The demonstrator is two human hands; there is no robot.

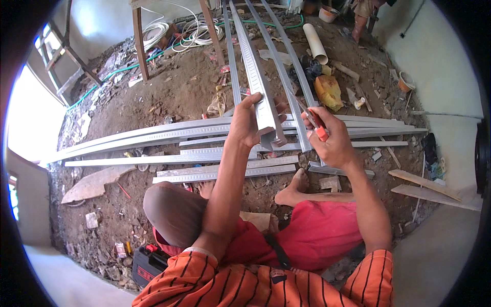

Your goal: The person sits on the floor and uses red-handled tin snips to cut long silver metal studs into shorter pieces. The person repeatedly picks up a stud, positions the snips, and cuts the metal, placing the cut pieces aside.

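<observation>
My left hand [245, 120] is wrapped round a long silvery metal channel [255, 77] near its close end. The channel's open, folded end points toward me, and its far end runs up past the top of the view. To the right, my right hand [330, 135] grips red-handled snips [317, 123], with their narrow metal tip pointing up and left, apart from the held channel. The fingers hide part of the tool. Just beyond the tip lies another metal channel [281, 66]. Several more channels [153, 135] lie crosswise beneath both hands, in front of my bare feet.
Wooden trestle legs [139, 43], coiled white cable [153, 33] and a green hose [105, 79] are at far left. A white pipe [315, 45] and yellow bag [329, 92] lie right, on rubble-strewn soil. Another person's leg [360, 25] shows at far right. A black toolbox [147, 266] sits near left.
</observation>
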